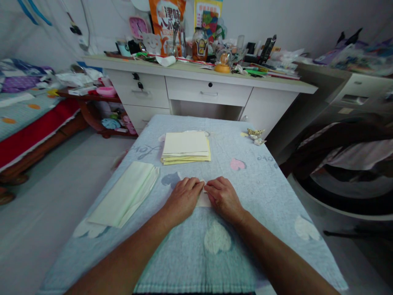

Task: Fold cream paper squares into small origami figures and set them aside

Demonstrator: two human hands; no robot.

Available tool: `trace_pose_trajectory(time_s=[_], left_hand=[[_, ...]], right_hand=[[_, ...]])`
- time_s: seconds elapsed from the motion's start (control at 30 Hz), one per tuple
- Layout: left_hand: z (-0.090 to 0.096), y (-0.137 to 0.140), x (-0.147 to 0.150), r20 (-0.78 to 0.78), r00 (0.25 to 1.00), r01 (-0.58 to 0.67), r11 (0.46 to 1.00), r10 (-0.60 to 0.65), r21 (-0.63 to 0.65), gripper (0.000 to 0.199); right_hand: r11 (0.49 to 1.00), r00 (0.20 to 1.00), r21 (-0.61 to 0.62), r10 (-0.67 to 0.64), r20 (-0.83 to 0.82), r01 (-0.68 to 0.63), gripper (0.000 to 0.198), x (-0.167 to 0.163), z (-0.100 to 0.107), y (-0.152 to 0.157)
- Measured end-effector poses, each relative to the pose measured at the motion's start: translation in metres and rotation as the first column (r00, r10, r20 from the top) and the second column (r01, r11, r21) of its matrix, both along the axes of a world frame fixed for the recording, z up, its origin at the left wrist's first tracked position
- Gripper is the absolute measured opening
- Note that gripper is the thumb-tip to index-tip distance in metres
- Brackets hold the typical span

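A small pale piece of paper [203, 200] lies on the cloth-covered table [258, 246], mostly hidden under both hands. My left hand [186, 195] presses on its left side, fingers together, with thumb and fingertips at the upper edge. From the right, my right hand [224, 198] pinches the same paper with bent fingers. The fingertips of the two hands nearly meet over a small folded bit. Beyond them sits a stack of cream and yellow paper sheets [185, 144]. Left of my left forearm rests a folded bundle of pale green paper [125, 193].
Two small folded paper shapes [256, 135] sit at the table's far right corner. Behind stands a white desk [208, 89] crowded with a jar [200, 44], a pink clock [138, 27] and bags. A bed [37, 110] is at left, a washing machine [356, 98] at right.
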State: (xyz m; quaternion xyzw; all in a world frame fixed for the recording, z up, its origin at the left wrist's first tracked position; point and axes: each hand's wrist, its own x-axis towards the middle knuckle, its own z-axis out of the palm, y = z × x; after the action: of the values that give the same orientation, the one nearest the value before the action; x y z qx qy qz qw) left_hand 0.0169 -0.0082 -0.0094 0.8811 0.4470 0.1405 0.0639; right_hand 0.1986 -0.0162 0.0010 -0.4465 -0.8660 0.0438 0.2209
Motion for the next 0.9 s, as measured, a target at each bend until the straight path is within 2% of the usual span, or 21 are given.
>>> trace_pose_trajectory(time_s=[0.23, 0.5, 0.9], left_hand=[[0.008, -0.002, 0.001, -0.046, 0.999, -0.001, 1.000, 0.001, 0.004, 0.032], [0.008, 0.002, 0.004, -0.067, 0.997, 0.029, 1.000, -0.029, -0.005, 0.031], [0.008, 0.001, 0.005, -0.085, 0.996, 0.021, 1.000, -0.021, -0.001, 0.034]], right_hand=[[1.000, 0.999, 0.004, 0.013, 0.047, -0.013, 0.019, -0.002, 0.001, -0.001], [1.000, 0.993, 0.001, 0.007, 0.115, -0.007, 0.017, -0.003, 0.003, -0.002], [0.999, 0.996, 0.020, 0.032, 0.089, -0.034, 0.020, -0.001, -0.001, -0.002]])
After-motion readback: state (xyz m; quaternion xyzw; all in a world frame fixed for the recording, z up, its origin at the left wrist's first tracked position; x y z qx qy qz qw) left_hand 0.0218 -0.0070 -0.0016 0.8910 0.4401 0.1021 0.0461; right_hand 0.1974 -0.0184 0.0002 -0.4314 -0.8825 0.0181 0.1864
